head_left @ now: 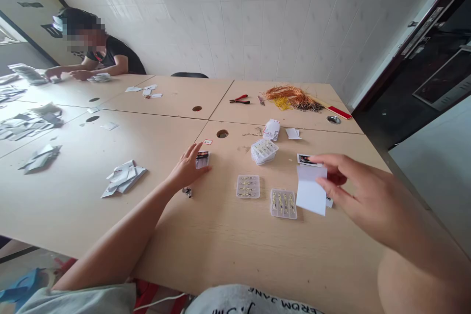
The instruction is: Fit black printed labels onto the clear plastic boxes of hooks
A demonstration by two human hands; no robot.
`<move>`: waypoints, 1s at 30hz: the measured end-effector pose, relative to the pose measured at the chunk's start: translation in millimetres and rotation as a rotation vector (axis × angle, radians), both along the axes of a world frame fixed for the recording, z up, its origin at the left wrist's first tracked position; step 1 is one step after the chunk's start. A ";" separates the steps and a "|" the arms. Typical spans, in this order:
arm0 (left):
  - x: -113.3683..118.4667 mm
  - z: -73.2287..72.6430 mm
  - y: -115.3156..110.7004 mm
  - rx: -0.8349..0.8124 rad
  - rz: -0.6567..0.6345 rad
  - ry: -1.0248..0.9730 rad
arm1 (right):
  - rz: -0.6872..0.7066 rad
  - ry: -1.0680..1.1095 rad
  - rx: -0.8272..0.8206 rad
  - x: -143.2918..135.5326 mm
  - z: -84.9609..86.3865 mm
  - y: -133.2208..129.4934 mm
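My left hand rests low over the table with thumb and fingers spread around a small clear box with a dark printed card; a firm grip on it does not show. Between the thumb and fingers of my right hand is a folded white card, held above the table. A clear compartment box with yellowish and dark small pieces lies just left of that card. Another such box sits farther left. Partly behind my right hand is a printed card.
Behind the boxes stand a stack of clear boxes and a pile of white cards. Pliers and a bundle of copper-coloured wires lie at the back. White packets are on the left. Another person works at the far left.
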State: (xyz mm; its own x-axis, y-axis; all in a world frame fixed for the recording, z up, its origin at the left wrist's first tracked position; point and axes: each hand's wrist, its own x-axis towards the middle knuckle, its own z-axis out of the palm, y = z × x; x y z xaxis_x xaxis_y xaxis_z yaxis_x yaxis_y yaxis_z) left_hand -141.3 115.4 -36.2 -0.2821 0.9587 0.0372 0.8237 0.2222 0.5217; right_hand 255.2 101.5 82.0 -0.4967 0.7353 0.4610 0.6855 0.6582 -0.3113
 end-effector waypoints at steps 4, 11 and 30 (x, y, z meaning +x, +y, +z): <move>-0.8 6.9 13.2 0.006 0.002 0.094 | -0.283 0.114 -0.265 19.4 -16.7 47.1; 63.5 38.3 19.6 0.122 -0.268 0.098 | -0.575 0.142 -0.377 46.3 -66.3 114.2; 125.8 75.1 18.0 0.177 -0.553 -0.132 | -0.343 0.023 -0.438 -30.7 -100.2 224.7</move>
